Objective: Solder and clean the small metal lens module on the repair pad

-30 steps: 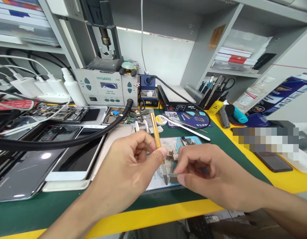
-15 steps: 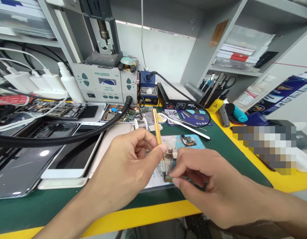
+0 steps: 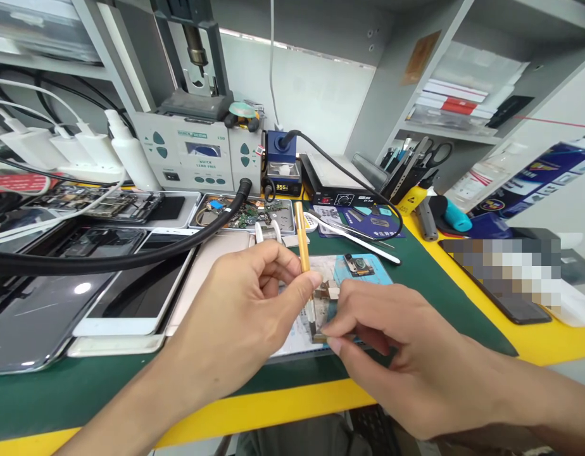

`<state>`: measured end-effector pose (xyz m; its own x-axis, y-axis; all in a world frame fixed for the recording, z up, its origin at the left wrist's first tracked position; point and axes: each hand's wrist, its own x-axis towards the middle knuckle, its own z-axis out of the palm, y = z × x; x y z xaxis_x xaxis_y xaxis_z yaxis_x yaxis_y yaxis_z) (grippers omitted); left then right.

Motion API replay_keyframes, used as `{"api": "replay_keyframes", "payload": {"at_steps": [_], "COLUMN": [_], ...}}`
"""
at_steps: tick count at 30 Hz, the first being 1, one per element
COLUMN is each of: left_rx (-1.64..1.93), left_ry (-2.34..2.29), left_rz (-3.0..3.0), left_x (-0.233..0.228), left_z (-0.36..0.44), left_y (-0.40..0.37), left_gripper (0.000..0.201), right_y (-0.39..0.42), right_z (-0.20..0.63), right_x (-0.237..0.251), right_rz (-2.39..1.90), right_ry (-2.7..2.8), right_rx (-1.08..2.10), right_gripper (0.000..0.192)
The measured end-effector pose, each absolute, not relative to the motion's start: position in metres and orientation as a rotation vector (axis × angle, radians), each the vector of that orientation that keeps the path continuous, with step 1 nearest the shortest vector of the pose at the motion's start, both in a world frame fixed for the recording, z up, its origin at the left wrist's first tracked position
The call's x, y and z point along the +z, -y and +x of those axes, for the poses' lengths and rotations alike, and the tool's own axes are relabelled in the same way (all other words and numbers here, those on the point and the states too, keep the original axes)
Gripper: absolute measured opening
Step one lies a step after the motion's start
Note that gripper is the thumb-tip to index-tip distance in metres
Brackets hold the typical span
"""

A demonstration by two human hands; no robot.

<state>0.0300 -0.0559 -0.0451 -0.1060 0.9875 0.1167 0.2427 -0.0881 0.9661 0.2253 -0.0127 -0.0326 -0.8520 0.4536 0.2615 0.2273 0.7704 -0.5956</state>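
Note:
My left hand [image 3: 261,310] is closed around a slim gold-handled tool [image 3: 302,244], held almost upright between thumb and fingers. The tool's pale lower part ends in a dark tip, which meets a small flat brownish-grey piece [image 3: 320,339]. My right hand [image 3: 397,342] pinches that piece between thumb and forefinger; its right part is hidden by the fingers. Both hands are over a light-blue and white work pad [image 3: 375,273]. On the pad, behind my right hand, is a small part with a metallic look [image 3: 327,290]. A dark camera-like module [image 3: 359,265] lies at the pad's back edge.
Several phones, including a white one [image 3: 135,285], lie at left, under a thick black hose [image 3: 202,237]. A tray of circuit boards [image 3: 287,218], a solder spool [image 3: 268,232] and a white-handled tool [image 3: 368,244] lie behind. A rework station [image 3: 197,155] stands at the back.
The view has shifted slightly. The gold-handled tool leans a little differently, its top farther right. Both hands keep the same grips, and the tool's tip stays at the flat piece.

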Motion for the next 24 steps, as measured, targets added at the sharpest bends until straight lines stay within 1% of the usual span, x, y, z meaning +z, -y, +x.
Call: {"api": "replay_keyframes", "payload": {"at_steps": [7,13,18,24], "left_rx": [1.216,1.222,1.215,1.209], "left_ry": [-1.445,-1.481,-1.498,-1.514], "left_rz": [1.393,1.412,1.426,1.399], "left_x": [-0.0473,-0.0479,-0.0481,-0.0471], "left_z": [0.0315,0.0316,0.0309,0.0322], "left_y": [0.0557,0.0531,0.0542,0.0535], "left_gripper": [0.019,0.019,0.02,0.022], "right_y": [0.0118,0.0129,0.0121,0.0124], "right_z": [0.2247,0.2249,0.2258,0.2255], "right_x": [-0.0337,-0.0327,-0.0347,-0.0363], "right_rz": [-0.466,-0.457,-0.461,-0.451], "right_ry": [2.569,2.598,2.565,2.597], "right_rx": [0.801,0.749,0.805,0.69], "right_gripper": [0.021,0.024,0.021,0.021]}}
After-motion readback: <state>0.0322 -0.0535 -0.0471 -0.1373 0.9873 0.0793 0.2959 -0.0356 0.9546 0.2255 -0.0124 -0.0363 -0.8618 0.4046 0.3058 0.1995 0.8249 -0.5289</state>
